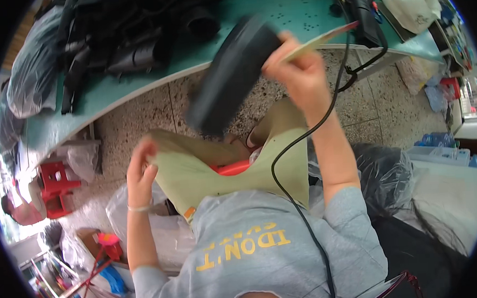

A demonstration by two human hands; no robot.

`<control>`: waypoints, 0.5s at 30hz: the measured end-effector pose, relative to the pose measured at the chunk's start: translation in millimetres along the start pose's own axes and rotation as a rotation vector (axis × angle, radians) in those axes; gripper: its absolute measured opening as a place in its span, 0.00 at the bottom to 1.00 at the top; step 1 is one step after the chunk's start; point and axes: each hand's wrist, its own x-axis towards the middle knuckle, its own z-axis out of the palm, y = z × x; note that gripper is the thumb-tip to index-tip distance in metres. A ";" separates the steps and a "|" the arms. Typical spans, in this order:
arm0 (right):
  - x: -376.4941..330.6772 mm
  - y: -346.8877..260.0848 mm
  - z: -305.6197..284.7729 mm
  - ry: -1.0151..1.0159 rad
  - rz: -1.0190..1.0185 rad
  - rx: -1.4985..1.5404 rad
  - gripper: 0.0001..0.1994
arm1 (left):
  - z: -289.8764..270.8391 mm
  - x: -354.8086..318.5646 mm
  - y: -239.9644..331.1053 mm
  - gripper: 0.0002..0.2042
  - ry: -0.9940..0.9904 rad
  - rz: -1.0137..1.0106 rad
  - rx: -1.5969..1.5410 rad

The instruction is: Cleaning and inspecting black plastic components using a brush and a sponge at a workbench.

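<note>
My right hand [299, 70] is raised at the table's front edge, its fingers closed on one end of a long black plastic part [232, 79]. That part slants down to the left over my lap and is smeared by motion. A thin pale, flat stick-like tool [322, 39] with a reddish tip also juts from this hand toward the upper right; its kind is unclear. My left hand [141, 167] hovers beside my left knee, holding nothing, with its fingers loosely bent and apart. A black cable [290, 149] hangs down past my right forearm and over my shirt.
Many black plastic parts [136, 52] are heaped on the green table [290, 6] at the far left. A black tool on a cable [363, 13] and a white bag [412, 10] lie at the far right. Red stools [57, 183] and a person [25, 200] are at the left.
</note>
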 end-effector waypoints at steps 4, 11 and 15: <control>-43.2 19.5 60.6 -0.380 0.019 -0.101 0.02 | 61.1 44.0 9.6 0.36 -0.369 -0.045 -0.495; -96.8 64.1 59.0 0.173 0.303 -0.164 0.03 | 100.8 4.1 -31.4 0.18 -0.086 -0.584 -0.884; -103.8 68.9 86.1 0.036 0.121 -0.357 0.07 | 105.5 -13.7 -42.9 0.16 0.042 -0.669 -0.978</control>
